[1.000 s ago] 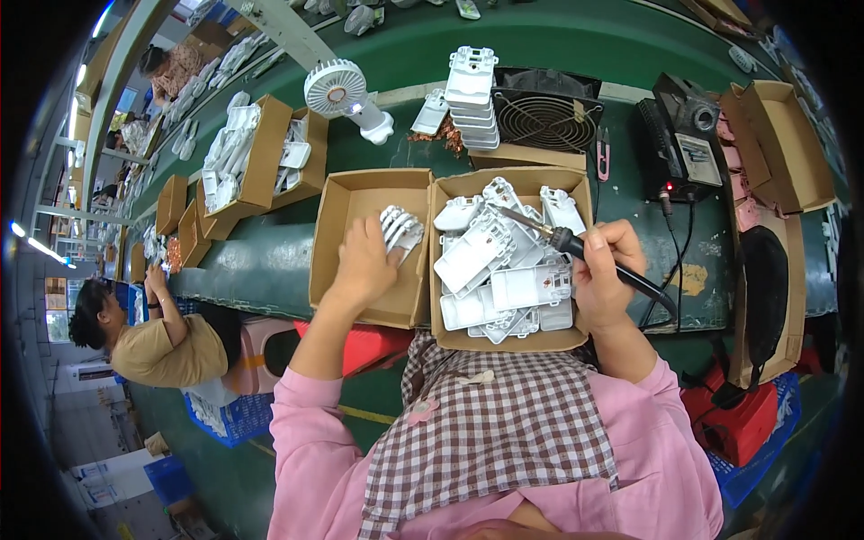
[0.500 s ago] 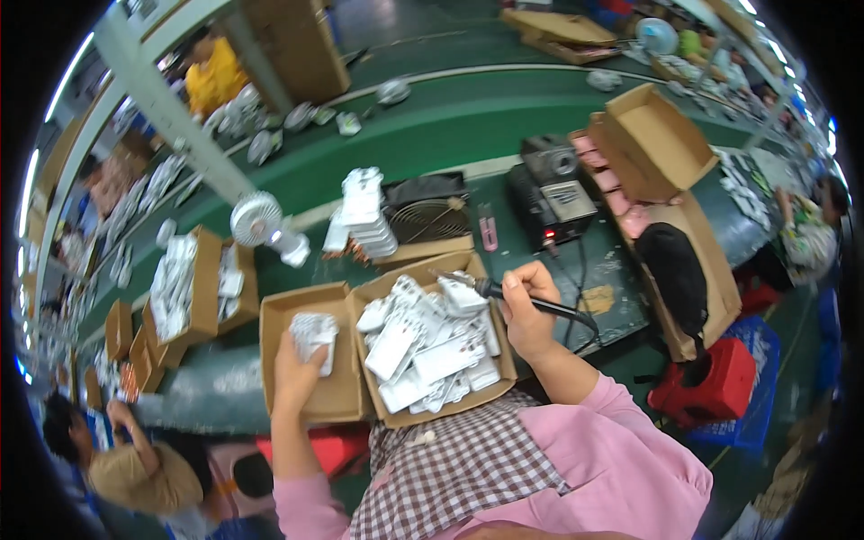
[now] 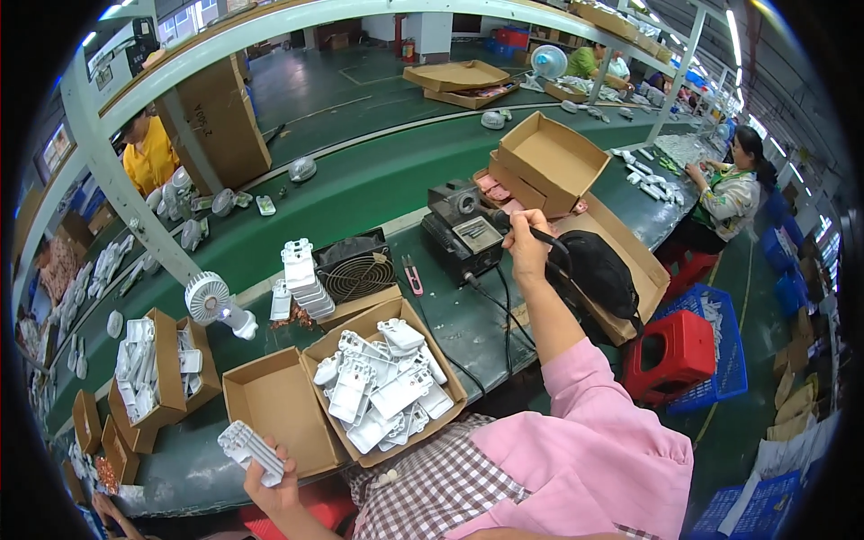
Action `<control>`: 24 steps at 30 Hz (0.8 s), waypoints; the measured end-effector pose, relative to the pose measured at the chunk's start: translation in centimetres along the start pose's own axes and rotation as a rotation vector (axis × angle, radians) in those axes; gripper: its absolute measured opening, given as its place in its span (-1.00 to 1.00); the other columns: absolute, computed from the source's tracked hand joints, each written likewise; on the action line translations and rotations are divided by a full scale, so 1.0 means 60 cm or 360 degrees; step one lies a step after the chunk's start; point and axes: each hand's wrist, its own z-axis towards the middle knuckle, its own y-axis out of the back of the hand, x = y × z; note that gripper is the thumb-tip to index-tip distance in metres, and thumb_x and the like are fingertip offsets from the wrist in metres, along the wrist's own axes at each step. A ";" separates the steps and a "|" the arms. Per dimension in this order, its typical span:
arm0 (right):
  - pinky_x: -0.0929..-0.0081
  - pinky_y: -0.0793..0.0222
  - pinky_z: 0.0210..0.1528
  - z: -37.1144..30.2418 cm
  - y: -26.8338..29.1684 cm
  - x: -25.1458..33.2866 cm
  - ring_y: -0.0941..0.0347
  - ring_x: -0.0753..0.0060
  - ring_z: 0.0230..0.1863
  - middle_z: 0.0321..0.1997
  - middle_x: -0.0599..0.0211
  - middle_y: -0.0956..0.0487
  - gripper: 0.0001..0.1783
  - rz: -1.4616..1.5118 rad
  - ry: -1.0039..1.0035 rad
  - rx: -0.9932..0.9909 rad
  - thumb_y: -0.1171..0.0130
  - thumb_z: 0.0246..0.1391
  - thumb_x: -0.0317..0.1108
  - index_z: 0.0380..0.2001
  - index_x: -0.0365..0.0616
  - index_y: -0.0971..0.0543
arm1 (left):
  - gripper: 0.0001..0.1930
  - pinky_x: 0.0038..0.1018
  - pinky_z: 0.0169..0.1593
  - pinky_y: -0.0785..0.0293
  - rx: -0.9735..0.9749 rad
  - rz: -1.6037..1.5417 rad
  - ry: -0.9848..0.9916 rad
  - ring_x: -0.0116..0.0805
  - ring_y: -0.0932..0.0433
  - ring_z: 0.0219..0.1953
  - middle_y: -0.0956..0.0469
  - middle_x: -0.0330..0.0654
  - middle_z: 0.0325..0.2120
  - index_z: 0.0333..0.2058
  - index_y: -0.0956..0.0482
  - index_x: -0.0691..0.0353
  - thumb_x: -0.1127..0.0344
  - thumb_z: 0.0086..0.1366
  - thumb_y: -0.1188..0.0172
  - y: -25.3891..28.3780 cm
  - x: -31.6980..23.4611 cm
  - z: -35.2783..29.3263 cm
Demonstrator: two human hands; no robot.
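Note:
My right hand [image 3: 525,245] grips a black soldering iron [image 3: 538,236] and holds its tip at the dark soldering station [image 3: 462,228] on the green bench. My left hand [image 3: 273,486] is low at the bench's near edge, holding a white ribbed plastic part [image 3: 251,446] just in front of an open cardboard box [image 3: 277,412] that looks empty. Beside it, a second cardboard box [image 3: 447,363] is full of several white plastic parts [image 3: 378,387].
A small black fan [image 3: 353,266], a stack of white parts [image 3: 302,277], red snips [image 3: 414,275] and a white handheld fan [image 3: 214,303] sit behind the boxes. A black bag [image 3: 598,273] lies in a big carton at right, a red stool [image 3: 675,354] below. Other workers sit along the green conveyor.
My right hand moved the soldering iron from over the parts box back to the station. My left hand lifted a white part out of the left box toward me. The view swung right.

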 end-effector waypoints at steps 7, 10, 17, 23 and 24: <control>0.63 -0.24 -0.61 0.023 -0.045 -0.034 -0.35 0.64 -0.66 -0.60 0.41 -0.45 -0.77 -0.0232 -0.0029 0.0099 -0.24 0.04 -0.30 -0.42 -0.19 -0.43 | -0.36 -0.33 -0.37 -0.54 0.0124 -0.0005 -0.0034 -0.14 -0.44 -0.26 -0.42 0.01 -0.14 0.21 -0.17 0.21 0.45 0.14 -0.16 0.002 -0.007 -0.023; 0.63 -0.24 -0.62 0.035 -0.067 -0.042 -0.35 0.62 -0.67 -0.58 0.40 -0.47 -0.75 -0.0228 -0.0201 0.0096 -0.28 0.02 -0.29 -0.40 -0.19 -0.44 | -0.30 -0.31 -0.35 -0.55 0.0203 -0.0006 -0.0062 -0.12 -0.43 -0.21 -0.41 0.02 -0.12 0.24 -0.13 0.20 0.47 0.11 -0.17 -0.002 -0.006 -0.032; 0.67 -0.38 -0.47 -0.006 -0.081 -0.012 -0.48 0.58 -0.50 -0.45 0.35 -0.54 -0.78 0.0305 -0.0661 0.0229 -0.29 0.01 -0.39 -0.30 -0.22 -0.49 | -0.23 -0.32 -0.37 -0.57 0.0139 0.0022 -0.0123 -0.13 -0.43 -0.19 -0.42 0.01 -0.11 0.24 -0.12 0.21 0.52 0.02 -0.23 -0.008 -0.003 -0.052; 0.73 -0.32 -0.46 -0.130 -0.075 0.045 -0.49 0.61 -0.42 -0.38 0.42 -0.53 -0.72 0.0053 -0.0597 0.0827 -0.17 0.11 -0.34 -0.15 -0.23 -0.45 | -0.30 -0.32 -0.38 -0.58 0.0171 0.0255 -0.0041 -0.13 -0.47 -0.19 -0.43 0.05 -0.13 0.14 -0.21 0.30 0.50 -0.02 -0.27 0.001 -0.006 -0.075; 0.72 -0.31 -0.43 -0.155 -0.067 0.049 -0.43 0.69 -0.39 -0.35 0.45 -0.50 -0.70 -0.0118 -0.0586 0.0965 -0.16 0.14 -0.29 -0.13 -0.23 -0.43 | -0.31 -0.32 -0.39 -0.58 0.0186 0.0335 -0.0005 -0.13 -0.48 -0.18 -0.43 0.06 -0.13 0.12 -0.23 0.31 0.49 -0.04 -0.28 0.000 -0.005 -0.084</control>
